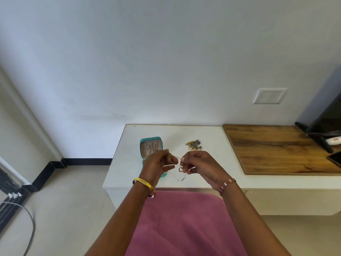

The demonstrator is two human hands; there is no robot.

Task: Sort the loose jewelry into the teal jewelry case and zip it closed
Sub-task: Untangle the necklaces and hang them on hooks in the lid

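The teal jewelry case [151, 145] lies open on the white table [203, 133], its beige lid lining showing thin chains. My left hand [156, 166] hovers over the case's near half and hides it. A thin necklace chain [177, 158] stretches between both hands; my left hand pinches one end and my right hand [198, 164] pinches the other. A small ring-shaped gold pendant [180, 169] hangs from the chain, which trails down to the tabletop. A pile of loose gold and grey jewelry [193, 145] sits to the right of the case.
A wooden board [276, 148] covers the table's right part. A dark stand with a white item [333, 141] and a dark device [335, 158] are at the far right. A wall switch plate [269, 96] is above. Pink cloth [180, 222] covers my lap.
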